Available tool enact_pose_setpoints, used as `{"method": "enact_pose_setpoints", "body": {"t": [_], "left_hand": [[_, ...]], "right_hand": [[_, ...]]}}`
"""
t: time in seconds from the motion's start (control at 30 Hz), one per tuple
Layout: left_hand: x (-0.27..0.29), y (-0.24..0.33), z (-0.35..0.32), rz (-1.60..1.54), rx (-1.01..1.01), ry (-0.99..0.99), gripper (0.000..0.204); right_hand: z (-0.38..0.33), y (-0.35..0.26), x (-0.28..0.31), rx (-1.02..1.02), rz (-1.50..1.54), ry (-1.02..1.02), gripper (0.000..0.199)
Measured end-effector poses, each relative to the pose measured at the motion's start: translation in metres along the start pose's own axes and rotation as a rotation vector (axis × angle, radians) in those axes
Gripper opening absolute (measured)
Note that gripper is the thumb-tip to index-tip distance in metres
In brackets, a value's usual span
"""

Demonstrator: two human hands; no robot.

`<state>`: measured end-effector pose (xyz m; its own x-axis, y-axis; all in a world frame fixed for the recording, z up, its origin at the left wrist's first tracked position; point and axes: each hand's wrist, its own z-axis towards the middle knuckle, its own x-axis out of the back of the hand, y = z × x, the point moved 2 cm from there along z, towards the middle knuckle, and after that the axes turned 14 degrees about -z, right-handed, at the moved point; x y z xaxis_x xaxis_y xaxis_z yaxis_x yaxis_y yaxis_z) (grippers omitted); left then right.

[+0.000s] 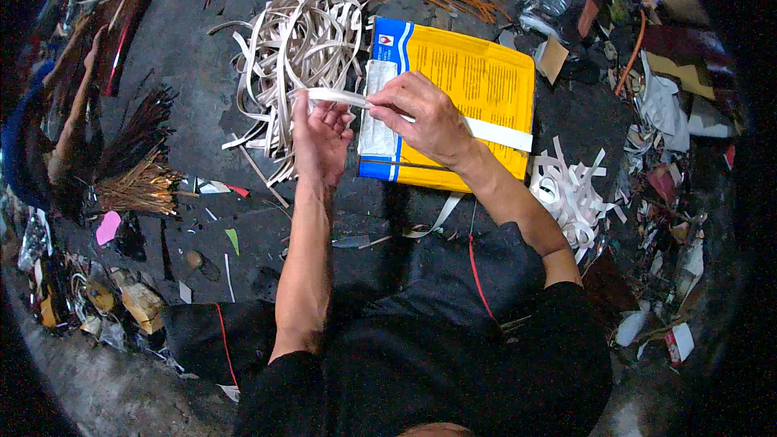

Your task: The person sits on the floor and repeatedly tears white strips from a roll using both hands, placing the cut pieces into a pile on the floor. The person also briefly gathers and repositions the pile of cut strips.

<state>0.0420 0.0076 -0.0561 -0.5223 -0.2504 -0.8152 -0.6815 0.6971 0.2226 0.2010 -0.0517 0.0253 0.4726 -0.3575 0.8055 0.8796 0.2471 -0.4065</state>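
White strip (336,97) spans my hands, between strip pile (312,40) and yellow pack (486,73). Right grip (425,109) pinches it; left grip (322,146) half-curled, can't tell if closed. Probably straightening; next calls for light, even tension.

Left forearm (306,267), bare, runs almost straight up from the lower edge. Left hand (322,150): palm turned upward, thumb raised along the outer side, fingers partly curled. Right forearm (518,210), also bare, slants inward from lower right; elbow bent. Right hand (429,117): back uppermost, fingers directed left, thumb and forefinger brought together in a pinch. Hands near each other, apart.
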Motion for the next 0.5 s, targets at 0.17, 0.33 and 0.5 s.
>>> {"method": "enact_pose_setpoints", "body": {"t": [0.17, 0.33, 0.5], "left_hand": [[-0.016, -0.008, -0.013, 0.516, -0.241, -0.033, 0.042], [-0.028, -0.01, -0.02, 0.35, -0.328, -0.08, 0.041], [-0.029, -0.007, -0.019, 0.617, -0.215, 0.053, 0.024]], "right_hand": [[-0.001, -0.001, 0.001, 0.001, -0.041, -0.016, 0.015], [0.001, -0.002, 0.001, 0.001, -0.003, -0.019, 0.014], [0.0, 0.0, 0.002, 0.004, -0.01, -0.006, 0.014]]}}
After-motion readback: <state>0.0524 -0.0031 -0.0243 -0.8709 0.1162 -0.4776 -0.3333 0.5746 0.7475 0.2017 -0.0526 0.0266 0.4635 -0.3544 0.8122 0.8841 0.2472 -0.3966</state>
